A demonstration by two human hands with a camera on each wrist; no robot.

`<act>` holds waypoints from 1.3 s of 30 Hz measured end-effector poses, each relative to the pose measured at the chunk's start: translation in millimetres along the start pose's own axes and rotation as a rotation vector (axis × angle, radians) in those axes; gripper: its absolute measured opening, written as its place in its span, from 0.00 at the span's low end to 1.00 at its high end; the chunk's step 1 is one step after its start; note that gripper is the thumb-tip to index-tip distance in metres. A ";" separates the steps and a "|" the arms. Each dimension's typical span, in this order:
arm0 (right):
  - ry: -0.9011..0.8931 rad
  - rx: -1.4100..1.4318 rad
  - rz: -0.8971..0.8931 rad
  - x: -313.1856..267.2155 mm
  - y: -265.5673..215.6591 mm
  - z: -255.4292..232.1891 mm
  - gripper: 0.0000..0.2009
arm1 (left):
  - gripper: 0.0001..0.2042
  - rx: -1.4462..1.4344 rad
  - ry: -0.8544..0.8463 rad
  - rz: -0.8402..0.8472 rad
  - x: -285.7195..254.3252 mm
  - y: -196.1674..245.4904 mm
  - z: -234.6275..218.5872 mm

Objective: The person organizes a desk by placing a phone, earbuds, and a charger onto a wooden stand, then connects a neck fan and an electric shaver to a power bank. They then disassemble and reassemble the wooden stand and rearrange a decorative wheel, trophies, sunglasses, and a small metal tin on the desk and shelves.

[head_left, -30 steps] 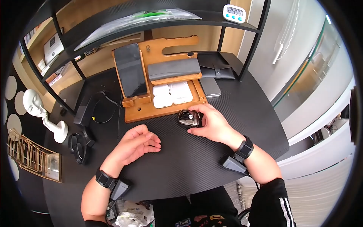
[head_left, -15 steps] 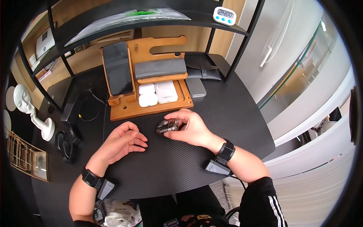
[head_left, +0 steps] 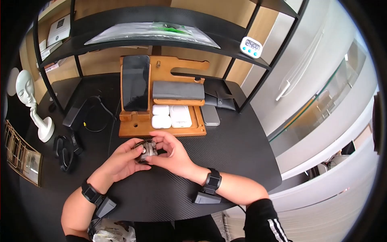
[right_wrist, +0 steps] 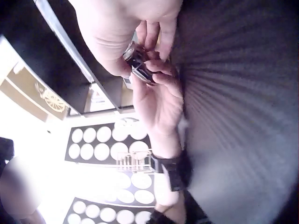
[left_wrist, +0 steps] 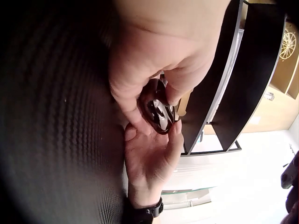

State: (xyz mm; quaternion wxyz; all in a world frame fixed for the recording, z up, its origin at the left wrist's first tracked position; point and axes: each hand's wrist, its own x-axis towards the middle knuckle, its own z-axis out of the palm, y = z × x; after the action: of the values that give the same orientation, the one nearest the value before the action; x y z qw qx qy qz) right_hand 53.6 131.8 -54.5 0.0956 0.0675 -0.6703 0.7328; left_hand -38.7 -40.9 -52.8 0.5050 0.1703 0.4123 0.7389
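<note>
A small, glossy dark rounded case [head_left: 148, 151] with a round silvery spot is between my two hands, over the front part of the desk. My left hand [head_left: 121, 162] grips its left side, with the thumb laid across the top. From the right, my right hand [head_left: 176, 156] holds the other side between thumb and fingers. In the left wrist view the shiny surface of the case [left_wrist: 160, 112] shows between the fingers of both hands. The right wrist view shows the case [right_wrist: 140, 67] partly hidden by fingertips.
Behind the hands stands a wooden organizer [head_left: 186, 132] with a phone [head_left: 136, 82], a grey glasses case [head_left: 178, 90] and white earbud cases [head_left: 161, 121]. A grey flat box [head_left: 210, 115] lies to its right. At left are a white face sculpture [head_left: 34, 105] and black straps [head_left: 64, 153].
My right hand has carried the dark case left, away from the organizer, to my left hand. My left hand, empty before, now grips it too. The head view has tilted.
</note>
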 end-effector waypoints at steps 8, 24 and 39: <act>-0.144 0.052 0.132 3.3 9.2 -15.2 0.19 | 0.16 0.000 -0.035 -0.006 -0.8 0.0 -0.4; -0.190 0.203 0.329 6.3 -7.4 -21.3 0.04 | 0.18 0.046 -0.068 -0.030 -4.2 3.4 0.3; -0.068 0.441 0.326 7.5 -8.6 -23.4 0.19 | 0.22 -0.059 -0.038 -0.068 -2.0 3.2 -4.2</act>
State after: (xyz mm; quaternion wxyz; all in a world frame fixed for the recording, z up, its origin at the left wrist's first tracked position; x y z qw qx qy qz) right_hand 49.0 156.2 -46.6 -0.0631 0.0022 -0.4995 0.8640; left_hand -42.6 -45.0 -52.5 0.5425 0.1552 0.3863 0.7296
